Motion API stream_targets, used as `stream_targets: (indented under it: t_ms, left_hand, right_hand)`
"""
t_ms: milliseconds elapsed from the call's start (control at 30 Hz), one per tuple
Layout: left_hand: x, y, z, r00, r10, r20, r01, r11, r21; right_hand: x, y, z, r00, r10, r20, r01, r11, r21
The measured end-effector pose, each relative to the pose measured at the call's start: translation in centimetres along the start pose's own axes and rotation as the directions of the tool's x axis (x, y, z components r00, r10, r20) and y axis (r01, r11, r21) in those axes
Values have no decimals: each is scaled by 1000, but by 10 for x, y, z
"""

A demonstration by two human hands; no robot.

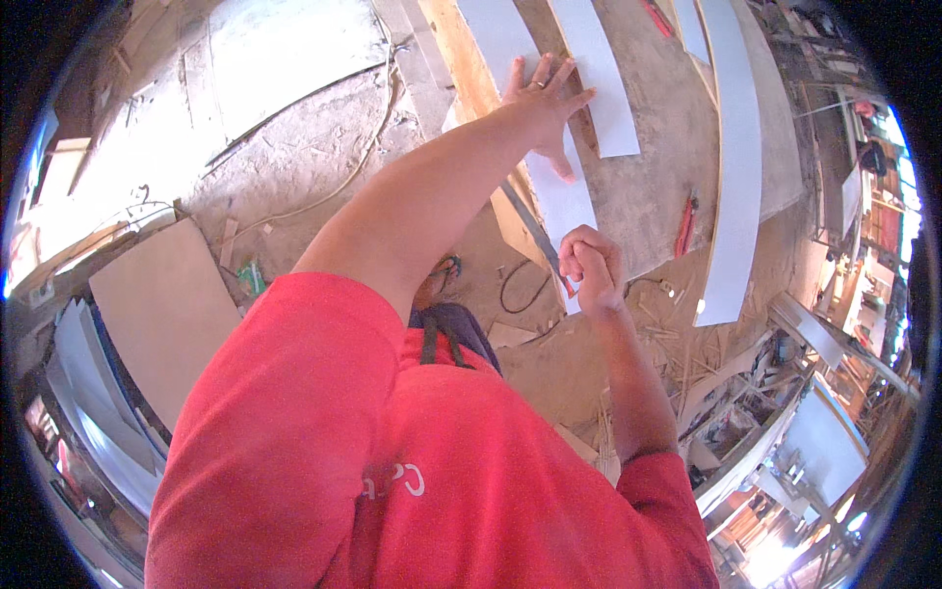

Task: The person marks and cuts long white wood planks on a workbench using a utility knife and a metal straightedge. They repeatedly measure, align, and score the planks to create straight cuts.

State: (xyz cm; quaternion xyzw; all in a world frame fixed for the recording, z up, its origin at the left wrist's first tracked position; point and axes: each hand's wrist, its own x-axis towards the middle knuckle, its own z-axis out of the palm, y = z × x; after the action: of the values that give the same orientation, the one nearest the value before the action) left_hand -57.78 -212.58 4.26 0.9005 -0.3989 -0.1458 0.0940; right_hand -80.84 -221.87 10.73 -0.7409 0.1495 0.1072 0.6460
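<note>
My left hand (545, 110), with a ring on one finger, is spread flat on a long white board (566, 201) with a raw wood edge. Closer to me, my right hand (594, 265) is closed in a fist at the near end of that board. In it is a long dark flat-bladed tool (530, 224), whose blade runs along the board's left edge. A bit of red shows at the fist, perhaps part of its handle; the rest is hidden by my fingers. Just right of my left hand lies a second white board (606, 88).
A longer white board (738, 177) lies on the right of the worktable (662, 128). Between the boards is a red-handled tool (685, 224); another red item (657, 17) lies farther off. A cable (358, 167) crosses the floor on the left, near a brown panel (162, 309).
</note>
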Motion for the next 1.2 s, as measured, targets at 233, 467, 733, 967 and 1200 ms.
stream_targets:
  t_ms: [233,467,733,967,1200]
  left_hand:
    - [-1,0,1,1000,7,-14,-7,1000,9]
    - [0,0,2,1000,2,1,-2,999,46]
    - [-5,1,-3,1000,13,13,-13,999,42]
    - [-1,1,-20,991,42,125,-45,999,21]
    - [1,-1,-7,999,45,21,-46,998,44]
  right_hand:
    - [-17,22,-16,999,-42,-25,42,999,0]
    - [-33,22,-17,988,-157,6,157,986,-47]
    - [-46,24,-22,988,-155,16,155,987,-30]
    - [-57,34,-24,991,-100,91,103,994,-35]
    - [-80,49,-32,991,-10,131,15,999,-38]
